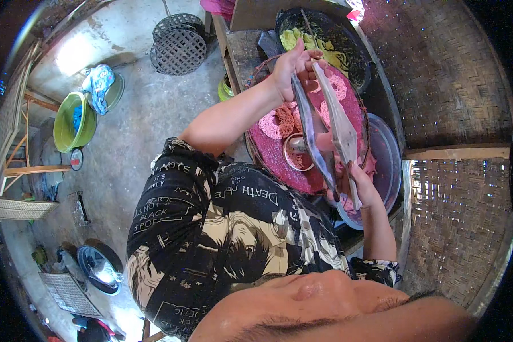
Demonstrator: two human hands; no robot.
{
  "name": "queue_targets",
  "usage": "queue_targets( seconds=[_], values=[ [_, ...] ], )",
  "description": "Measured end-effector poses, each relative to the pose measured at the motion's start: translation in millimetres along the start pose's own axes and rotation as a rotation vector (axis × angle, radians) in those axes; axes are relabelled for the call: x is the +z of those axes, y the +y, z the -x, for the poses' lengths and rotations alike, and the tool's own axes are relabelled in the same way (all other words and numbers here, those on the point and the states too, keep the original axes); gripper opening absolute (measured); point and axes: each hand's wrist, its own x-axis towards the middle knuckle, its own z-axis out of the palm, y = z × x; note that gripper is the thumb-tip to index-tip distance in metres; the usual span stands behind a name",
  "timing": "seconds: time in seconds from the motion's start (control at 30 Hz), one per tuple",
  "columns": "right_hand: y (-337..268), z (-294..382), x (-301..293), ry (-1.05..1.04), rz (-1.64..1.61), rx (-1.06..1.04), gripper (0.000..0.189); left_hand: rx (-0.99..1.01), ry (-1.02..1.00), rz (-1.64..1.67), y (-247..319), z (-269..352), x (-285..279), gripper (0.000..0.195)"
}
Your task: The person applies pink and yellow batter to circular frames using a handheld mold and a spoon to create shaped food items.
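A two-bar wooden hand press (344,124) spans both my hands, tilted over a round tray (316,181) with a pink speckled surface. My left hand (297,66) grips its far ends, and my right hand (361,186) its near ends. The lower bar (310,124) is dark with a pale edge; the upper one is whitish. A pink plunger (324,141) shows between them. Below the lower bar sits a ring mould (285,156) with reddish strands inside, partly hidden. Several lacy pink and reddish strand rounds (270,124) lie on the tray.
Beyond the tray, a black basin (355,64) holds yellow-green dough (293,38) with a stick standing in it. A translucent plastic basin (391,158) with pink dough lies right of the tray. A woven wall (457,72) bounds the right; green tubs (64,132) stand on the floor (145,107) at left.
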Motion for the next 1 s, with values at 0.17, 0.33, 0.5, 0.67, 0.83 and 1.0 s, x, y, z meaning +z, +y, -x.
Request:
queue_targets(
  seconds=[0.17, 0.33, 0.5, 0.67, 0.83, 1.0],
  values=[
    [-12, 2, -5, 0.136, 0.292, -0.086, 0.056, 0.028, 0.008, -0.009, -4, -15, 3, 0.05],
    [-15, 18, -2, 0.259, 0.316, -0.137, 0.049, 0.025, 0.063, 0.049, -27, -14, 1, 0.042],
    [-5, 30, 1, 0.202, 0.216, -0.029, 0.048, -0.005, 0.14, 0.081, -39, 3, 4, 0.04],
    [6, 20, 18, 0.15, 0.156, -0.052, 0.049, 0.008, 0.284, -0.009, -23, 21, 15, 0.046],
    [1, -1, 29, 0.138, 0.154, -0.214, 0.052, 0.017, 0.199, -0.101, 14, 10, 13, 0.056],
    [-19, -10, 23, 0.255, 0.14, -0.43, 0.054, -0.015, -0.079, -0.551, 26, 12, -1, 0.06]
  ],
)
